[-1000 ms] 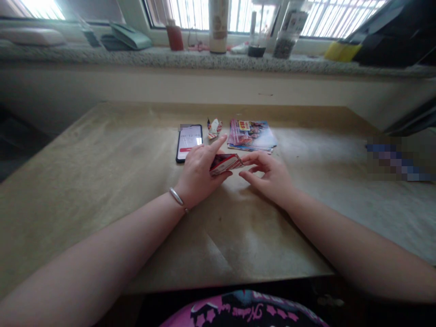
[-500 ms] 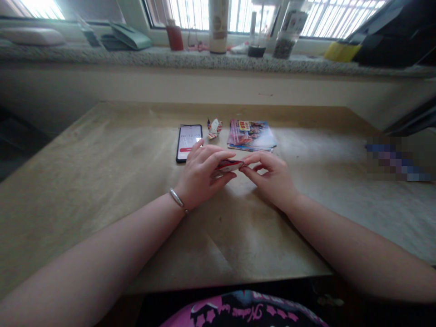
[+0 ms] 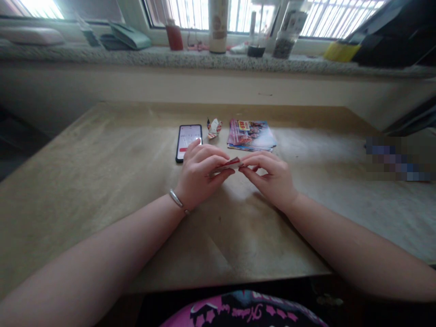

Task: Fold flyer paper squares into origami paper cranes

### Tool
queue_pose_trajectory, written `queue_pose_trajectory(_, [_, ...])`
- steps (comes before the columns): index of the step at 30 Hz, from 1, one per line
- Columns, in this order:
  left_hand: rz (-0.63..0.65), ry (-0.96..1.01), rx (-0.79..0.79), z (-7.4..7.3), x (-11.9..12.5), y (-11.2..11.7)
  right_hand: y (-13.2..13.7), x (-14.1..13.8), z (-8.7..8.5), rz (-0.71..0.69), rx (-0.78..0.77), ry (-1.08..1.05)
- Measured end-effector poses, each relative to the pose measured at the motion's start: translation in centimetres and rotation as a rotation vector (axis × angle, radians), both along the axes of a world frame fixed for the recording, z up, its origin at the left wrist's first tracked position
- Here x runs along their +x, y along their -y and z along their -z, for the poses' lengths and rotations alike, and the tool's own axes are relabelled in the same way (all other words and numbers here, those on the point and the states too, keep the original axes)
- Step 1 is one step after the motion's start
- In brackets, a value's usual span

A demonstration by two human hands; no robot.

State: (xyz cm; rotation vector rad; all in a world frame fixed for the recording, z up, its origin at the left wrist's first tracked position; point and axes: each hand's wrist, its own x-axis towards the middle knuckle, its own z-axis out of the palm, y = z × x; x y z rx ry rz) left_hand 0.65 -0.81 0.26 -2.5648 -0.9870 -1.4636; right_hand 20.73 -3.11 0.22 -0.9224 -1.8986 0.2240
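Note:
My left hand [image 3: 200,175], with a silver bracelet at the wrist, and my right hand [image 3: 270,177] meet at the middle of the table. Both pinch a small folded piece of red and white printed paper [image 3: 230,164], pressed nearly flat between the fingertips. Most of the paper is hidden under my fingers. Just beyond my hands lie a black phone [image 3: 188,138] with its screen lit, a small folded paper figure [image 3: 214,128], and a stack of colourful printed sheets [image 3: 251,135].
The tan table [image 3: 102,181] stands below a stone window sill [image 3: 136,56]. On the sill are a red cup [image 3: 175,37], a tall bottle [image 3: 218,25], small jars and a yellow object [image 3: 337,51]. A blurred patch sits at the table's right edge.
My left forefinger, stretched out a second ago, has curled down. The folded paper stood thicker between my hands then and is pressed flatter now.

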Motion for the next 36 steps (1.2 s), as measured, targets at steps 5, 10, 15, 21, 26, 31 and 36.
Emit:
queue_pose_trajectory(5, [0.006,-0.013,0.028,-0.1,-0.2,-0.1,0.2,0.2,-0.5,0.045,0.069,0.049])
queue_pose_trajectory(10, [0.035,-0.013,0.034,-0.5,-0.1,0.1,0.4,0.9,-1.1,0.137,0.209,0.298])
queue_pose_trajectory(15, [0.039,0.007,-0.006,-0.5,0.0,0.0,0.4,0.9,-1.1,0.147,0.266,0.385])
queue_pose_trajectory(21, [0.041,0.044,-0.042,-0.2,-0.1,-0.1,-0.2,0.9,-0.7,0.024,0.165,0.205])
queue_pose_trajectory(26, [0.050,0.078,-0.052,0.1,-0.2,-0.4,-0.6,1.2,-0.3,-0.015,0.096,0.123])
queue_pose_trajectory(31, [0.078,0.060,-0.007,-0.2,-0.2,-0.5,-0.5,1.1,-0.4,0.070,0.110,0.093])
queue_pose_trajectory(36, [0.071,0.005,0.100,-0.5,-0.2,-0.2,-0.3,1.0,-0.5,0.056,0.154,0.096])
